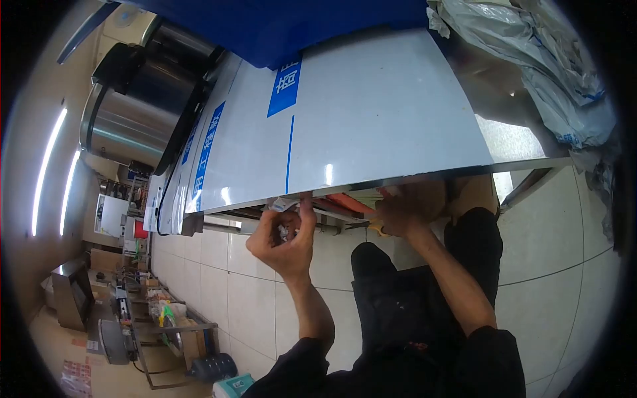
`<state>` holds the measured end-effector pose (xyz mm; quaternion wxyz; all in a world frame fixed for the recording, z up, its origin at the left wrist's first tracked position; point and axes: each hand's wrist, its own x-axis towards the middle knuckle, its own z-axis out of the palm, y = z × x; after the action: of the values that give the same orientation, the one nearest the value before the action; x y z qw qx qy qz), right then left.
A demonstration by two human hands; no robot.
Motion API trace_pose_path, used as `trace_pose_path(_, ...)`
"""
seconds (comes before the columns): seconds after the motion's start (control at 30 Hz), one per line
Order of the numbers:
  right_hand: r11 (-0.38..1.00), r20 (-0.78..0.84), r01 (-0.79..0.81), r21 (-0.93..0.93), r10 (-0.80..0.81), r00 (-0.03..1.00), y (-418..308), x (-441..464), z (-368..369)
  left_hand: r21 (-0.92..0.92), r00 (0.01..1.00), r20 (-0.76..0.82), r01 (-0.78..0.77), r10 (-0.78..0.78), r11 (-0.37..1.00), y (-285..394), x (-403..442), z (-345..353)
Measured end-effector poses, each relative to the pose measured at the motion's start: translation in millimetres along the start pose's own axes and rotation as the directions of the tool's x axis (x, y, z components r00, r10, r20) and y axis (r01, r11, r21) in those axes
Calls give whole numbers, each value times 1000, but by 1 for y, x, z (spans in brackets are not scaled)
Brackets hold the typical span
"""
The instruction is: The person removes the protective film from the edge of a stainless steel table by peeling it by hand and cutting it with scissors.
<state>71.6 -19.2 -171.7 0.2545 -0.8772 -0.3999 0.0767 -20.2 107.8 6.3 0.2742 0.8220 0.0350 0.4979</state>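
My left hand (285, 242) is curled at the edge of the film-covered steel tabletop (371, 126). Between its thumb and fingers is a small crumpled clear plastic piece (284, 204), and whitish crumpled bits (285, 232) show inside the curl of the palm. My right hand (398, 213) is closed around yellow-handled scissors (375, 229), low beside the table edge. The blades point left toward my left hand, apart from it. A red-orange strip (348, 202) lies under the edge between both hands; its kind is unclear. The tabletop's rim partly hides the right fingers.
A blue bin-like object (352, 26) stands on the tabletop. Steel cookers (133, 113) are at the far left. Crumpled plastic bags (564, 86) hang at the right. Below are tiled floor (318, 305) and cardboard (474, 194); a shelf with a water bottle (213, 366) stands lower left.
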Motion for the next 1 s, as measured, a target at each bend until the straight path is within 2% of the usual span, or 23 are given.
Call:
trace_pose_path(0.07,1000,-16,-13,27,13,1000,-7,0,-4,39,996,34,80,-82,996,7,0,4)
trace_pose_path(0.17,998,10,59,24,-59,998,0,12,29,-38,996,42,78,-77,996,5,-3,10)
trace_pose_path(0.27,995,7,87,54,-88,996,-8,9,22,-67,996,62,71,-67,995,2,-3,9)
trace_pose_path(0.3,994,10,89,56,-90,996,-10,8,22,-33,998,51,29,-27,999,-1,-2,10)
trace_pose_path(0.37,990,-99,101,103,-91,991,-13,6,20,2,999,40,-15,15,1000,-10,-3,9)
trace_pose_path(0.4,990,-103,101,102,-90,991,-16,6,15,40,993,44,-114,113,993,-19,-1,6)
trace_pose_path(0.43,992,-41,79,96,-76,996,-18,5,7,73,976,50,-214,211,974,-24,1,5)
trace_pose_path(0.47,994,20,56,89,-58,998,-19,6,3,66,975,50,-221,218,973,-27,1,5)
trace_pose_path(0.6,995,-1,56,88,-56,998,-8,9,15,56,952,33,-306,304,950,-27,8,3)
trace_pose_path(0.67,999,39,-45,10,45,998,-7,6,4,77,920,62,-391,387,917,-26,11,1)
trace_pose_path(0.8,997,59,-76,12,75,995,-17,-2,-34,105,917,79,-397,390,912,-27,11,-5)
trace_pose_path(0.87,983,123,-179,36,173,977,-20,-2,-44,119,920,118,-388,374,914,-26,11,-7)
trace_pose_path(0.93,984,84,-167,56,162,983,-16,-1,-40,150,915,147,-396,376,906,-24,14,-9)
trace_pose_path(1.0,986,56,-147,79,143,988,-15,-1,-41,80,913,163,-390,374,917,-26,14,-10)
